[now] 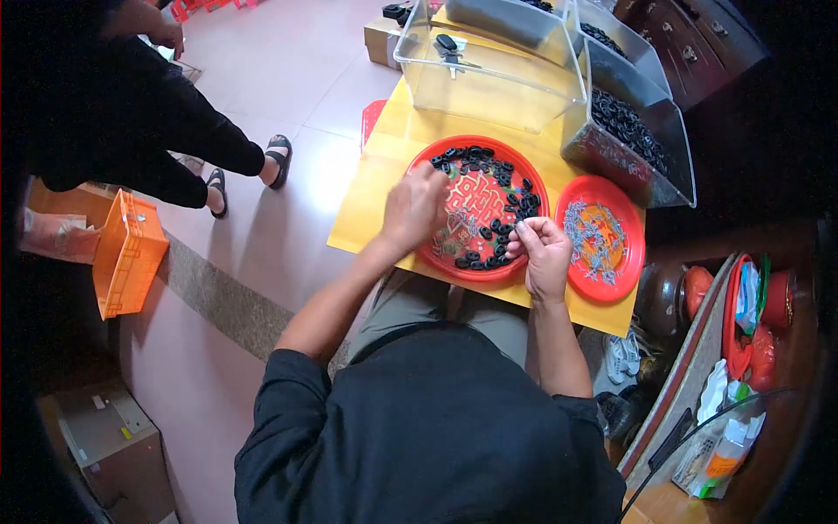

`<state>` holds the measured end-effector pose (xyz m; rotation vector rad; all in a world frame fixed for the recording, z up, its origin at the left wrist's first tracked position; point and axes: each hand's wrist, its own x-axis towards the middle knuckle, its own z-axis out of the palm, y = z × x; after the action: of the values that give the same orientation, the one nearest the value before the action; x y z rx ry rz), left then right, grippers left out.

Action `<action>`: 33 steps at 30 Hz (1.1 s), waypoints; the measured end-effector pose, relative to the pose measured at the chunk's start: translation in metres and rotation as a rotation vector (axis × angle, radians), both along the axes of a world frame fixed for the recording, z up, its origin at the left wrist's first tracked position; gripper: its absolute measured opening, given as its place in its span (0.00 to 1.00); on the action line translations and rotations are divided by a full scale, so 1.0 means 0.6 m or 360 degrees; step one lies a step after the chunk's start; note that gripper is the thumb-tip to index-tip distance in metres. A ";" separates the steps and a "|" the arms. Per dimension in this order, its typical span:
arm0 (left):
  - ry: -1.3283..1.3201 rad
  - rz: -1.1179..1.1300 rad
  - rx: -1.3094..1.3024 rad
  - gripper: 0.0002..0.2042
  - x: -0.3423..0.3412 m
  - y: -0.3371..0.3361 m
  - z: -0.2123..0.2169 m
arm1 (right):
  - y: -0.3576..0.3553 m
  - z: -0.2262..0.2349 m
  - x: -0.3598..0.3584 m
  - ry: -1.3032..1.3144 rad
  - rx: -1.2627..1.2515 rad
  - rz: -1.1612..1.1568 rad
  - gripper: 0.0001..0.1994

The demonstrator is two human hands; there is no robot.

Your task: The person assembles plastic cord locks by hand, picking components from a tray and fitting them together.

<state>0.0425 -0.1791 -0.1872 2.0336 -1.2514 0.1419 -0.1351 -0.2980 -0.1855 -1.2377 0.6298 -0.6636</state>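
1. Two hands work over the big red tray [524, 188] at mid-frame. The right hand [543, 251] sits at the tray's lower right rim, fingers curled shut and pinching what looks like a small black ring; the piece itself is too small to make out clearly.
2. The left hand [412, 208] rests over the tray's left part, fingers bent down toward the scattered black rings [497, 188]. Whether it grips one I cannot tell, as its palm side is hidden.
3. Rings lie loose in an arc along the tray's upper and right side, with a few near the lower rim just beside the right hand.
4. Right of that, touching it, a small red tray [630, 236] holds thin metal pins [592, 236].
5. Both trays sit on a yellow table [384, 166], near its lower edge.
6. Farther up the frame stand clear bins [489, 83]; the right one is heaped with more black rings.
7. At upper left another person [157, 113] in black sits beside an orange crate [127, 253].
8. Risks, as I judge them: the pinched ring may slip from so small a hold and roll off the table's near edge; a sweep of the right wrist could nudge the small tray and spill pins.
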 end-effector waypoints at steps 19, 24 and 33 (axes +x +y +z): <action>0.1677 -0.0457 -0.0042 0.04 0.013 -0.041 0.000 | 0.005 0.015 -0.012 -0.0038 0.0022 -0.0012 0.03; 0.2716 -0.0742 -0.0502 0.08 -0.027 0.003 0.008 | 0.018 0.047 0.001 -0.0041 0.0010 0.0014 0.02; 0.2887 -0.0717 -0.0677 0.10 -0.051 0.030 0.009 | 0.048 0.069 0.019 -0.0084 -0.0074 0.0117 0.01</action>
<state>0.0117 -0.1609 -0.1815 0.7394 -0.3038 -1.2340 -0.1240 -0.2694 -0.1440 -1.2765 0.5252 -0.6502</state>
